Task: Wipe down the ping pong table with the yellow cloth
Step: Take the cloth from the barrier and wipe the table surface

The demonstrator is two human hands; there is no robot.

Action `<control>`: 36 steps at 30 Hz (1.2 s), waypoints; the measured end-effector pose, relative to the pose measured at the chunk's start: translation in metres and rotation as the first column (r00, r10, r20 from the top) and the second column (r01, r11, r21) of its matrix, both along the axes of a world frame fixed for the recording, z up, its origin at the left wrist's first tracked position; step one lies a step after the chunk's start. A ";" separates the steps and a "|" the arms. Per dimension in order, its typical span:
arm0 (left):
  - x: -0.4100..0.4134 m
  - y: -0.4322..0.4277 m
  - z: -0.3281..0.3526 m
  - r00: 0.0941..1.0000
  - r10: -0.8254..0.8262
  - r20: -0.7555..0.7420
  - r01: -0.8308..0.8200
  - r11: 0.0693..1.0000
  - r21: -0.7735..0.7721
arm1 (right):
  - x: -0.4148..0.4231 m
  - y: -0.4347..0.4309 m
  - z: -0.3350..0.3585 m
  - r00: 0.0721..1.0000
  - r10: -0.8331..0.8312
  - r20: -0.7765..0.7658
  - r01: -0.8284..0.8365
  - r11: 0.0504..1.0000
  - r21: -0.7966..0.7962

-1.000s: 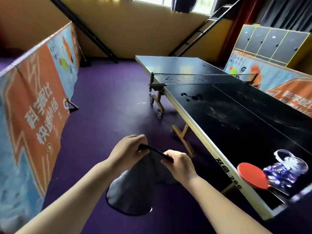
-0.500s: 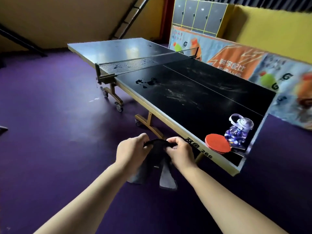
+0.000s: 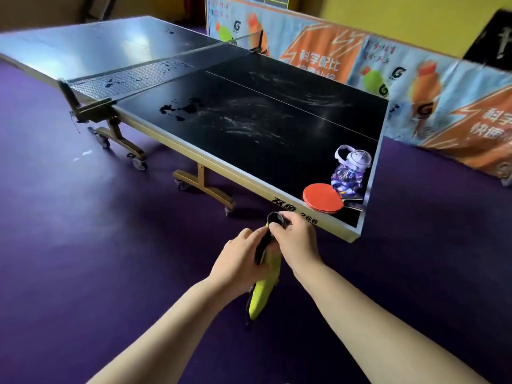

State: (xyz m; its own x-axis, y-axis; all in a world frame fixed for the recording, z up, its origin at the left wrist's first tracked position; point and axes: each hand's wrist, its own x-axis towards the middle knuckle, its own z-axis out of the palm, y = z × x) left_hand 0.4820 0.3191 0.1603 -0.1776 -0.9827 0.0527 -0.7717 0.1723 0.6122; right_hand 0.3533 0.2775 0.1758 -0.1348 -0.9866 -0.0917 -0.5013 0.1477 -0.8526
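The yellow cloth [image 3: 263,295] is gripped by both hands, the left hand [image 3: 239,266] and the right hand [image 3: 297,242], just before the table [image 3: 249,128] corner.

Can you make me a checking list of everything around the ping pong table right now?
Surface: black ping pong table has whitish smears and dark blotches near the net.
Job's things: bunched yellow cloth with a dark side, held off the table.
Clutter: round red paddle and clear purple plastic bottle at the near corner.
Hands: left hand and right hand both grip the cloth.
Cables: nothing seen.
Surroundings: purple floor, orange and blue banners.
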 end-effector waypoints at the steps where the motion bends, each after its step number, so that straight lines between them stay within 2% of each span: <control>1: -0.004 -0.003 -0.003 1.000 0.007 -0.013 -0.007 1.000 0.000 | -0.004 -0.001 -0.001 1.000 -0.010 -0.002 0.010 1.000 0.014; 4: -0.018 -0.014 -0.006 0.999 -0.008 -0.044 0.008 1.000 -0.001 | -0.021 -0.008 -0.005 0.998 -0.047 -0.029 0.049 0.996 0.079; 6: -0.025 -0.022 -0.004 0.999 -0.015 -0.048 0.015 1.000 0.009 | -0.036 -0.015 -0.006 0.993 -0.064 -0.100 0.078 0.986 0.146; 9: -0.037 -0.039 -0.004 1.000 -0.008 -0.012 0.008 1.000 0.013 | -0.065 -0.030 -0.004 0.959 0.008 -0.283 0.058 0.973 0.223; 14: -0.068 -0.064 0.002 0.998 -0.011 0.058 0.015 0.997 -0.073 | -0.104 -0.059 0.000 0.869 0.120 -0.479 -0.012 0.975 0.221; 16: -0.080 -0.076 0.002 0.997 -0.019 0.073 0.027 0.995 -0.099 | -0.120 -0.074 0.001 0.873 0.133 -0.468 -0.042 0.979 0.200; 19: -0.096 -0.098 0.002 0.995 -0.005 0.100 0.018 0.992 -0.125 | -0.144 -0.097 0.004 0.918 0.146 -0.369 -0.105 0.986 0.130; 24: -0.117 -0.129 -0.001 0.983 0.076 0.168 -0.060 0.994 -0.095 | -0.174 -0.134 0.010 0.921 0.256 -0.295 -0.254 0.966 0.046; 28: -0.135 -0.142 0.000 0.962 0.160 0.222 -0.133 0.983 -0.129 | -0.193 -0.160 0.008 0.906 0.307 -0.290 -0.313 0.949 0.029; 33: -0.143 -0.153 -0.005 0.932 0.208 0.298 -0.166 0.973 -0.159 | -0.203 -0.182 -0.003 0.919 0.285 -0.272 -0.288 0.957 0.029; 36: -0.135 -0.158 -0.010 0.917 0.230 0.327 -0.183 0.968 -0.169 | -0.197 -0.190 -0.011 0.900 0.337 -0.278 -0.346 0.938 0.016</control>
State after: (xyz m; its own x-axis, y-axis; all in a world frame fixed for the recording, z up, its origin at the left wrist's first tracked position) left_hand 0.3473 0.1612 0.1504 -0.0021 -0.9875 0.1575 -0.9564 0.0479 0.2880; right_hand 0.1568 0.0878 0.1646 0.1958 -0.9784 -0.0665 -0.7288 -0.0998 -0.6774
